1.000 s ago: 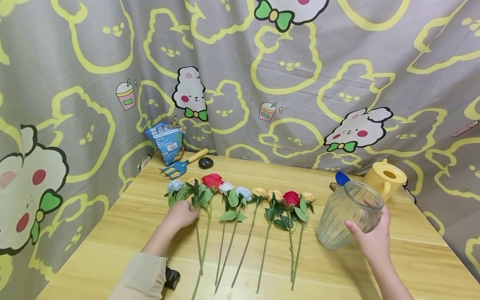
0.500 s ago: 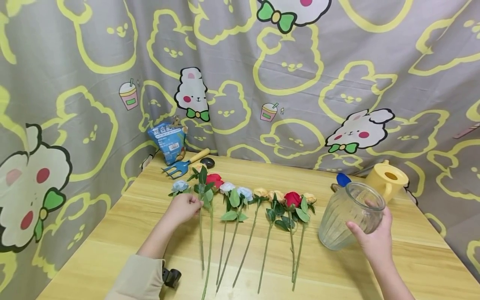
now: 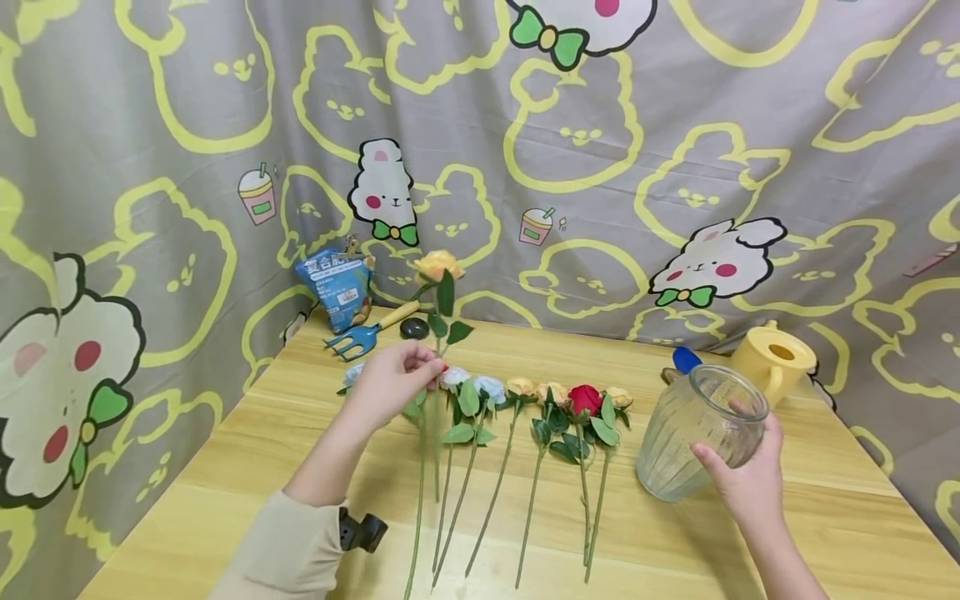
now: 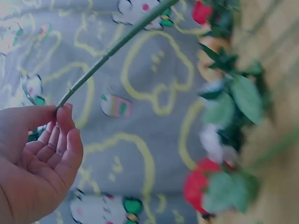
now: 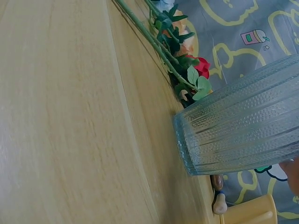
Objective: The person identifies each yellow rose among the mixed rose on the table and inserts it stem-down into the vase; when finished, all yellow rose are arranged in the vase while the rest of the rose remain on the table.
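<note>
Head view first: a yellow artificial rose with dark green leaves is being held pretty much upright above the light wooden table, its stem pinched by the left hand. A clear ribbed glass vase is gripped over on the right side by the right hand, thumb on the near side, and it's tilted, mouth toward the upper right. Whether its base is touching the wood can't be told. Between the two, a loose row of red, white, pale blue and yellow artificial flowers is laid out, stems toward the person. At the back left, a blue printed bag is stood up near a blue hand fork with a yellow handle and a shiny black oval stone. A pale yellow watering can is parked behind the vase.

Left wrist view: the green stem is caught between thumb and index fingertip, with the other fingers loosely bent toward the palm. The row shows up blurry along the right.

Right wrist view: most of the right side is taken up by the vase wall. Only a sliver of the hand is shown at the edge, so its finger positions can't be made out from there.
</note>
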A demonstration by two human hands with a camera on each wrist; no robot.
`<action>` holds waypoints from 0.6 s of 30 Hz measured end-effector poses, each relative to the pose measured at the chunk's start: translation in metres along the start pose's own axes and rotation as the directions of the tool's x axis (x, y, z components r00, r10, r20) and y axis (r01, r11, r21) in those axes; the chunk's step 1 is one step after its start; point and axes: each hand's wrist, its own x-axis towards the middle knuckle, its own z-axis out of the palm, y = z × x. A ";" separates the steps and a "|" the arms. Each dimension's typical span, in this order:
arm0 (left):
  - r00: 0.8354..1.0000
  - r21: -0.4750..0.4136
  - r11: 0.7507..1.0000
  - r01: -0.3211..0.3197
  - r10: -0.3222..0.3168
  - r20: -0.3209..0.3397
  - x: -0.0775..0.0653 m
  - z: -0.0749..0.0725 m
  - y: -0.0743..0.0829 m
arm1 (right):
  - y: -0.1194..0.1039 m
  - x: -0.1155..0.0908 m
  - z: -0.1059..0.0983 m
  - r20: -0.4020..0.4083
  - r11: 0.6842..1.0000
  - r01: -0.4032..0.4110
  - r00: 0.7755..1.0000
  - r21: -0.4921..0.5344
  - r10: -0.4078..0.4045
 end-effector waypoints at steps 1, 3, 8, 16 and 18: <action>1.000 -0.029 0.999 -0.029 0.029 0.000 0.003 0.002 0.007 | 0.000 0.001 0.000 0.000 1.000 0.004 1.000 0.005 -0.004; 0.997 -0.085 0.993 -0.076 0.077 0.008 0.011 0.008 0.023 | -0.001 0.001 -0.001 -0.003 1.000 0.010 1.000 0.005 -0.010; 0.971 -0.124 0.963 -0.238 0.241 0.006 0.030 0.026 0.068 | 0.000 0.002 -0.001 -0.010 1.000 0.003 1.000 -0.009 -0.003; 0.887 -0.222 0.863 -0.454 0.462 -0.017 0.053 0.064 0.125 | 0.002 0.000 0.001 0.001 1.000 0.012 1.000 0.009 -0.012; 0.858 -0.232 0.832 -0.504 0.513 -0.024 0.058 0.076 0.137 | 0.002 0.000 0.001 -0.001 1.000 0.016 1.000 0.014 -0.016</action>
